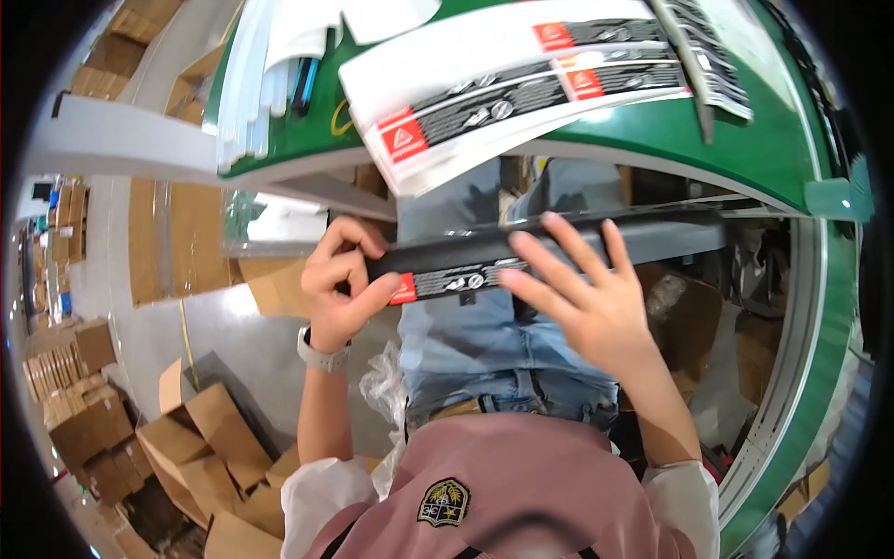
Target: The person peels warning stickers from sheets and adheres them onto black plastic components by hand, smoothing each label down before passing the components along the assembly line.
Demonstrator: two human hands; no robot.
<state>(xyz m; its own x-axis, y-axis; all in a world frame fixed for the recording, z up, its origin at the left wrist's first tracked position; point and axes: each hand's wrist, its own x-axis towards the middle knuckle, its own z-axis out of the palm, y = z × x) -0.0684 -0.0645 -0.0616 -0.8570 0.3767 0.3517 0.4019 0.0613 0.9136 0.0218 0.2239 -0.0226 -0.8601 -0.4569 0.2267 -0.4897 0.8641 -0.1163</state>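
At mid-frame, a left hand (337,279) pinches a long, black, plastic-looking bar (447,250), likely light, stiff and slick, best held by its ends, as the right hand (598,307) splays, unclenched, across its narrow red-and-black label (430,283).

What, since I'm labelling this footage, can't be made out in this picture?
All in the head view:
Left end of the black bar: partly covered by the left hand.
Part of the bar's middle: behind the right hand.
The bar's underside: turned away from the camera.
Fine print on the label sheets: too small and blurred.
White paper: cut off by the upper edge.
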